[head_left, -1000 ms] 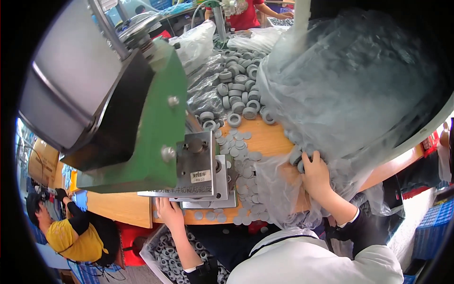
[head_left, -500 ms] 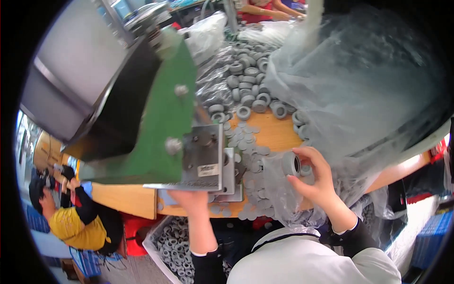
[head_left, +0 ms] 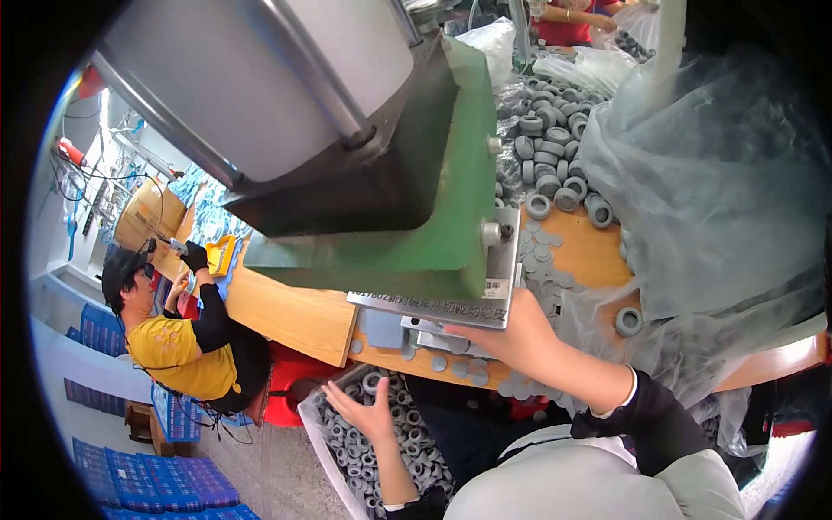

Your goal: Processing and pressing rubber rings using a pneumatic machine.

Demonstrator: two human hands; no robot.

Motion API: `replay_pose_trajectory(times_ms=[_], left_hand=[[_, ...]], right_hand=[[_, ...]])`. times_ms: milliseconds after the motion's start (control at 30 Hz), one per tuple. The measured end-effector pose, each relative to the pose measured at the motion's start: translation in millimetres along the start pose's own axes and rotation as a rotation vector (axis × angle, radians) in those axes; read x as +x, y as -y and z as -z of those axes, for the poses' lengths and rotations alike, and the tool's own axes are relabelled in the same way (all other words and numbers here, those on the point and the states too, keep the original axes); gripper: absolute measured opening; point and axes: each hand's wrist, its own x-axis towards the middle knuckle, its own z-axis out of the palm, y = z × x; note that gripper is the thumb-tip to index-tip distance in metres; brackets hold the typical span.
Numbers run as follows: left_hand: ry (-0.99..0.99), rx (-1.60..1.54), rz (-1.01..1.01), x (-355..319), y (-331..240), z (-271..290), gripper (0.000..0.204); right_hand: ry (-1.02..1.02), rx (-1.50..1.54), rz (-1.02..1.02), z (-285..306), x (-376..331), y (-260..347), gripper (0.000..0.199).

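The left hand (head_left: pixel 368 416) is held over a white box (head_left: pixel 310 414) lined with clear plastic and filled with small grey rings (head_left: pixel 420 438). One ring (head_left: pixel 372 382) is seen between its thumb and fingers; whether it is touched cannot be told. The rings are thick-walled and round, with a wide hole through the middle, and are heaped at all angles. The left hand is opened wide, fingers spread toward ten o'clock and thumb raised toward twelve, with nothing seen gripped; its forearm is brought in from between five and six.

The right hand (head_left: pixel 527 342) is set at the lower edge of a green press (head_left: pixel 390 260), its forearm brought in from four o'clock. Its fingers are stretched toward nine, partly hidden below a metal plate (head_left: pixel 416 305); what is held, if anything, cannot be told.

From the right hand, a lone wheel-like ring (head_left: pixel 629 321) is seen near three o'clock, by crumpled clear plastic. Flat grey discs (head_left: pixel 539 253) are scattered on the wooden bench (head_left: pixel 598 260) toward twelve, and beyond them thick rings are piled (head_left: pixel 555 143). A large clear bag (head_left: pixel 711 173) is spread between one and two.

From the left hand, a co-worker in yellow (head_left: pixel 178 347) is seated at ten o'clock, near a yellow tray (head_left: pixel 222 256).
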Motion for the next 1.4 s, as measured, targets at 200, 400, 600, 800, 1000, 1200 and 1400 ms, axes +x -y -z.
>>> replay_pose_trajectory(times_ms=[200,400,600,800,1000,1200,1400], left_hand=[[0.290,-0.202,-0.376,45,-35,-33,0.045],[0.481,0.078,-0.416,49,-45,-78,0.033],[0.466,0.074,-0.436,48,-46,-81,0.035],[0.424,0.008,-0.419,46,-45,-83,0.035],[0.123,-0.512,-0.525,47,-90,-53,0.038],[0.164,-0.668,-0.684,47,-158,-29,0.044],[0.250,-0.802,-0.601,42,-170,-36,0.045]], right_hand=[[0.063,0.050,-0.109,9,-4,-8,0.040],[-0.172,-0.443,-0.295,77,-93,-30,0.024],[0.189,-1.006,-0.566,122,-165,-71,0.042],[0.186,-0.910,-0.469,139,-179,-78,0.045],[0.286,-0.886,-0.488,127,-158,-63,0.042],[0.088,-0.812,-0.335,121,-161,-83,0.038],[0.037,-0.768,-0.407,120,-160,-101,0.047]])
